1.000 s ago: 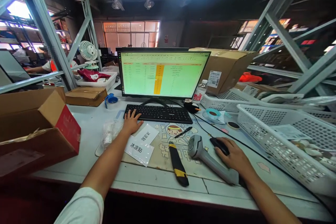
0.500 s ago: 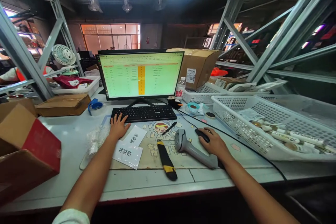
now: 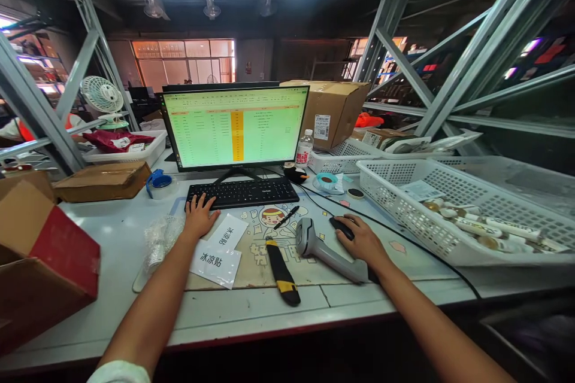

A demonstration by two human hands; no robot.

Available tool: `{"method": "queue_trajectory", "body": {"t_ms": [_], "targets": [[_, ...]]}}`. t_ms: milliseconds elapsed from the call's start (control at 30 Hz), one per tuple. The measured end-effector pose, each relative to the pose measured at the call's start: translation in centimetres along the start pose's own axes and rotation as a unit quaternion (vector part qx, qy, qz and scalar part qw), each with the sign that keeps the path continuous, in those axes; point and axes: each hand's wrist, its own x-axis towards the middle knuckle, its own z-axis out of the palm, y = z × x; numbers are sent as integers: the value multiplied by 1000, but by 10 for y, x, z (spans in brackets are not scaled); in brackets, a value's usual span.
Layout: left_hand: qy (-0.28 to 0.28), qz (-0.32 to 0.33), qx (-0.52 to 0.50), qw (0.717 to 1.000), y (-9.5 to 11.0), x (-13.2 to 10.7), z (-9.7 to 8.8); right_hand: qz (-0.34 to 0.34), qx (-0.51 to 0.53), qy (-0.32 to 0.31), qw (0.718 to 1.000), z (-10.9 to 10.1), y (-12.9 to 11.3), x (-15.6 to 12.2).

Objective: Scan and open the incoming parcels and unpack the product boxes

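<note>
My left hand [image 3: 198, 215] lies flat with fingers spread on the left end of a black keyboard [image 3: 242, 192]. My right hand [image 3: 360, 242] is curled over a black mouse [image 3: 341, 227] whose cable runs off to the right. Between my hands lie a grey barcode scanner [image 3: 327, 254], a black and yellow utility knife [image 3: 281, 263] and a black pen [image 3: 287, 217] on a cartoon desk mat [image 3: 265, 233]. A monitor [image 3: 236, 127] showing a green spreadsheet stands behind the keyboard. White labelled packets [image 3: 218, 251] lie under my left wrist.
A white mesh basket [image 3: 404, 209] with tubes stands at the right; another basket [image 3: 336, 161] and a cardboard box [image 3: 335, 111] sit behind it. Open cartons [image 3: 40, 251] and a flat box [image 3: 101, 181] are at the left. Tape rolls [image 3: 327, 182], a bottle [image 3: 304, 148], a fan [image 3: 102, 96] and steel racking surround the desk.
The view has swung right and pulled back, so everything sits further left in frame. Both hands stay where they were, on the keyboard and the mouse.
</note>
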Motion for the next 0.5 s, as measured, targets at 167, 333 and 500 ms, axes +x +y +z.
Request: {"method": "queue_trajectory", "body": {"t_ms": [167,333,500], "targets": [[-2,-2,-3,1000,-1,0,1,2,-6,-10,1000,0,-1,0],[-6,0,-19,1000,-2,1,1,7,-3,-10,1000,1,1,2],[-9,-2,-25,1000,-3,1,3,6,-2,-2,1000,1,2,2]]}}
